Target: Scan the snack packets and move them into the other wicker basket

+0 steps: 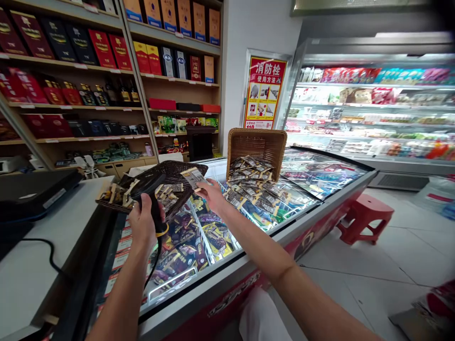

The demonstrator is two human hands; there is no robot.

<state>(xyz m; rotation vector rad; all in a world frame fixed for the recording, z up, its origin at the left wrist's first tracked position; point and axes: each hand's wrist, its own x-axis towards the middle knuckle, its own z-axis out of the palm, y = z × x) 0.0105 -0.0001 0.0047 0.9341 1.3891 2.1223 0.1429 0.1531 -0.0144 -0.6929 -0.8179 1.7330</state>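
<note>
My left hand [144,220] is wrapped round the handle of a black corded barcode scanner [151,192]. Between the fingers and thumb of my right hand [212,193] is a small flat snack packet [194,178], its printed label side showing, held to the right of the scanner's head. Beneath and behind both hands lies a dark woven basket [174,171] with several similar packets in it. To the right, a light brown wicker basket [258,142] is tipped on its side, and many packets [254,182] spill from its mouth onto the freezer's glass top.
A chest freezer [227,265] with a glass lid and packaged goods inside runs across the middle. A counter [71,237] with a black device [39,189] stands left. A red stool [368,213] is on the floor at right. Shelves of boxes [81,45] and a lit refrigerated display [369,102] line the back.
</note>
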